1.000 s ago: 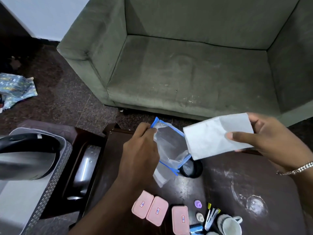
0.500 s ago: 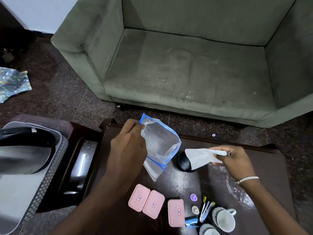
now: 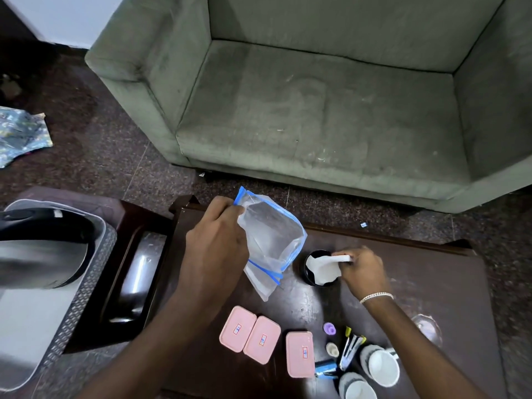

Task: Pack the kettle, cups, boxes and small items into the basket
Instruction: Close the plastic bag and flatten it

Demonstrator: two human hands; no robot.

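My left hand (image 3: 214, 249) grips the blue-edged mouth of a clear zip bag (image 3: 270, 243) above the dark wooden table (image 3: 431, 283). My right hand (image 3: 361, 269) pinches a white tissue (image 3: 324, 269) that drapes over a small black round container (image 3: 312, 276). At the table's near edge lie three pink boxes (image 3: 262, 339), a purple cap (image 3: 329, 328), a small cream piece (image 3: 332, 349), sachets (image 3: 349, 348) and white cups (image 3: 380, 364). A steel kettle (image 3: 37, 251) with a black lid sits in the grey patterned basket (image 3: 83, 295) at the left.
A green sofa (image 3: 331, 110) stands just beyond the table. A dark stool or side table (image 3: 138, 272) with a shiny inset sits between basket and table. Crumpled patterned cloth (image 3: 20, 133) lies on the dark speckled floor at far left.
My right hand dropped from mid-air down to the table, bringing the white tissue onto the black container. The left hand kept hold of the zip bag, which shifted slightly left.
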